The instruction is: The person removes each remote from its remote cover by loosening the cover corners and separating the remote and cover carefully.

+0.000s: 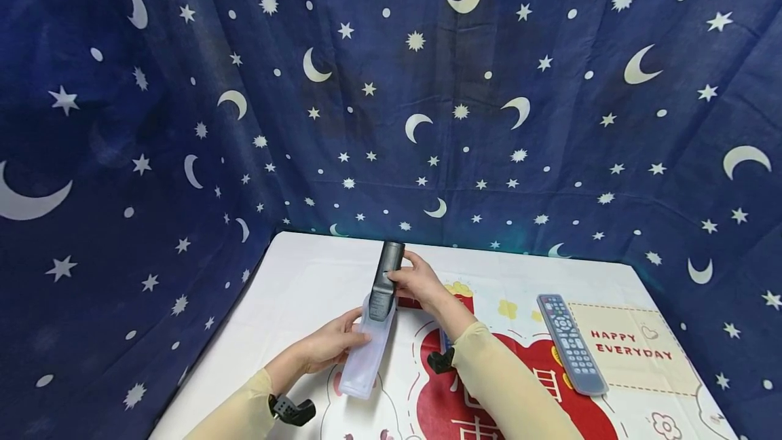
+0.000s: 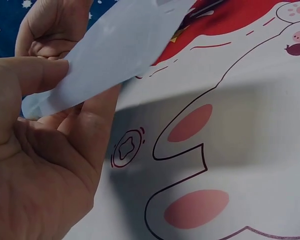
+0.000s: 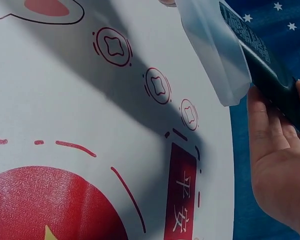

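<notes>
A person's two bare hands meet over a white printed tablecloth (image 1: pixel 318 270), a black remote control (image 1: pixel 389 267) and a translucent cover (image 1: pixel 368 362) joined between them. From where I stand, the right hand (image 1: pixel 421 284) has the remote in a narrow grip, thumb laid on its upper side and fingers beneath, about the middle of its length. The left hand (image 1: pixel 330 343) pinches the cover at its left edge, thumb on top and fingers underneath.

The remote slants across the far part of the table, left of centre, its printed label turned up at the near end. That end overlaps the far mouth of the cover; how deep it sits inside, I cannot tell. The rest of the cover slopes toward the near side, above a drawn animal on the cloth.

A second remote (image 1: pixel 571 345), grey-blue and lined with pale buttons, lies face up at the right, beside the red words "HAPPY EVERYDAY" (image 1: pixel 632 345). A sliver of a bluish object (image 1: pixel 445 340) shows near the right wrist, too hidden to name. Cream sleeves (image 1: pixel 507 375) cover both forearms, and a small black device (image 1: pixel 292 411) is worn at the left wrist, another at the right. Behind the table hangs a dark blue curtain (image 1: pixel 379 175) scattered with pale moons, stars and dots.
</notes>
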`<state>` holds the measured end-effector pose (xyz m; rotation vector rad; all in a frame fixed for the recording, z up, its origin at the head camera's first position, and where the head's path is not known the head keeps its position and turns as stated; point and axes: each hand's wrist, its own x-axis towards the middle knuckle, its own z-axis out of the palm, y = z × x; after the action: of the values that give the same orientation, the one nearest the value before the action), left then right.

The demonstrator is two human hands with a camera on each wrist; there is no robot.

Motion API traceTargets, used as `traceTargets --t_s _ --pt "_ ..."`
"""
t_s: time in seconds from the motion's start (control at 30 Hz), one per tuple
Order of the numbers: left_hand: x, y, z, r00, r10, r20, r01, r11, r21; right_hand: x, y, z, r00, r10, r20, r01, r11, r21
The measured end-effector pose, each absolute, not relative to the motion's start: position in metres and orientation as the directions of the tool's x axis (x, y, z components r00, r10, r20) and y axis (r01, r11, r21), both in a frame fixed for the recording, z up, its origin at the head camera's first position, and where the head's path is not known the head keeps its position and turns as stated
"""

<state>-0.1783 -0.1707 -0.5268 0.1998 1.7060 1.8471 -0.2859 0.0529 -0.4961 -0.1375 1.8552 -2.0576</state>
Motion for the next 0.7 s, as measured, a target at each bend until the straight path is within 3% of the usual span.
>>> traceTargets --t_s 0.7 --pt "-0.1766 -0.1734 -0.5343 -0.817 0.492 -0.3 -0.334 0.021 0.942 -0.289 0.0559 -0.4927 -0.932 -0.318 -0.173 0.192 -0.028 -0.981"
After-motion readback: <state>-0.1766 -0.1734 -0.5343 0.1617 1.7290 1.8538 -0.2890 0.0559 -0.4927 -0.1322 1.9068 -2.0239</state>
